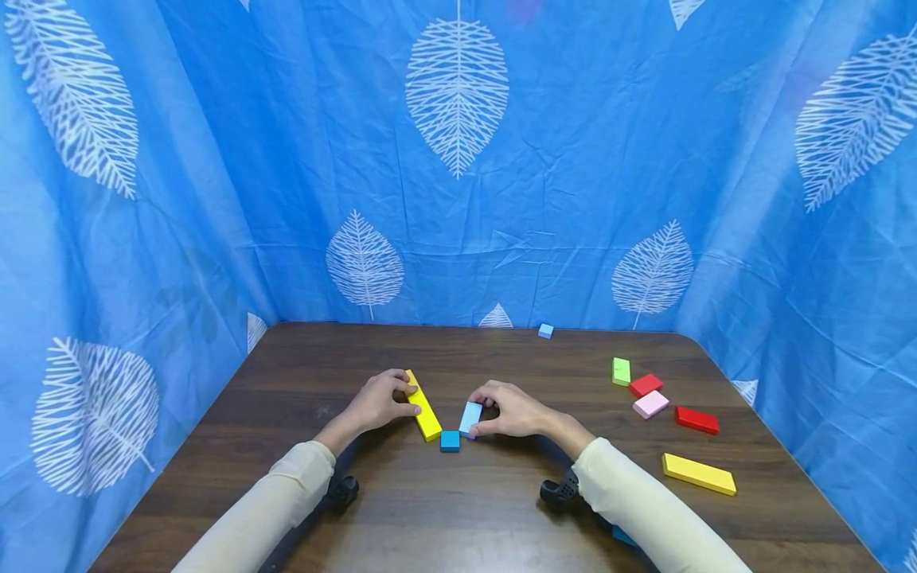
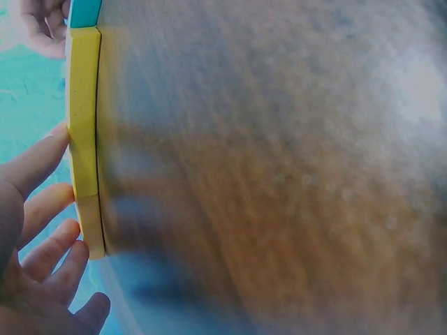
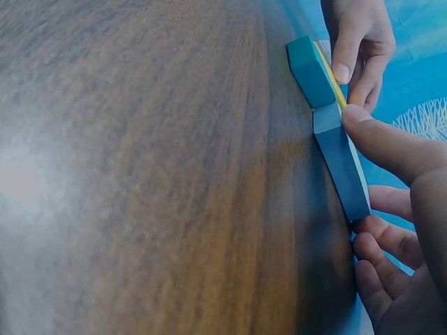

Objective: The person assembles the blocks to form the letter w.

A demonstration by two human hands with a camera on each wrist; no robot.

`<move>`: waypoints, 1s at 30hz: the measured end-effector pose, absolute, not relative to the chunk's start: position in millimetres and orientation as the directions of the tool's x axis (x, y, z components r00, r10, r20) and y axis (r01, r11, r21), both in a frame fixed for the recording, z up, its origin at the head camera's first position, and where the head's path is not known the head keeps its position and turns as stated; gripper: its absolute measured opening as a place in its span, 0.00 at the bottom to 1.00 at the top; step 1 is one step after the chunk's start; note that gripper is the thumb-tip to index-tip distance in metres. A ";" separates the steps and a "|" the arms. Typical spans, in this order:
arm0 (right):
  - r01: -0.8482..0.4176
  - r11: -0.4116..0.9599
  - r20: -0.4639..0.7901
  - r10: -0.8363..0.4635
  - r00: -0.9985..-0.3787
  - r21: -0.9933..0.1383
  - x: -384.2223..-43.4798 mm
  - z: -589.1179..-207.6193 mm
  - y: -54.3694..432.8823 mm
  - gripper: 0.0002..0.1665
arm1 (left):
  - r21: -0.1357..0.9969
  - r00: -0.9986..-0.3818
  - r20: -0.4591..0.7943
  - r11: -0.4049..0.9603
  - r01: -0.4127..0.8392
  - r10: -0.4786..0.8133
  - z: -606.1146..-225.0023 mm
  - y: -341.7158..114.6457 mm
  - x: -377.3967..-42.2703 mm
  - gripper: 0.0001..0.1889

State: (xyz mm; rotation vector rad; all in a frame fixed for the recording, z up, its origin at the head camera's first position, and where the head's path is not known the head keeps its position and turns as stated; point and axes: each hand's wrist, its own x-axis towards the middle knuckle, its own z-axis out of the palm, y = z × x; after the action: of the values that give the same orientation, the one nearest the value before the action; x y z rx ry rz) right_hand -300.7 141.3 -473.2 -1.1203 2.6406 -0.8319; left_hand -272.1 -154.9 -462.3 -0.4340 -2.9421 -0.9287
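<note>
On the dark wooden table, my left hand (image 1: 380, 399) holds a long yellow block (image 1: 425, 415), thumb along its left side and fingers toward its far end. That block lies slanted, its near end beside a small blue block (image 1: 450, 442). My right hand (image 1: 512, 410) pinches a light blue block (image 1: 470, 419) lengthwise, thumb at the near end and fingertips at the far end, as the right wrist view also shows. Its near end sits right by the blue block's corner (image 3: 311, 73). Together the three blocks form a rough V opening away from me.
Toward the right lie a green block (image 1: 621, 372), two red blocks (image 1: 646, 385), a pink block (image 1: 650, 404) and a long yellow one (image 1: 698, 474). A small light blue block (image 1: 546, 331) sits at the back edge. Another blue piece (image 1: 622, 536) is partly under the right sleeve.
</note>
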 end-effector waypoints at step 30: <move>-0.557 0.628 0.134 -0.590 -0.796 -0.544 -321.9 -448.3 232.4 0.32 | 0.553 -0.959 0.112 0.785 0.279 0.261 -463.4 -153.4 -273.6 0.22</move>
State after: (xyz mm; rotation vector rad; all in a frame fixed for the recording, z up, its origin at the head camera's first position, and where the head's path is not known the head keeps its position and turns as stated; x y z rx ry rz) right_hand -321.9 232.4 -448.3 -0.9807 2.7832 -0.8995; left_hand -273.6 -153.4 -463.4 -0.4447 -2.9400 -0.9186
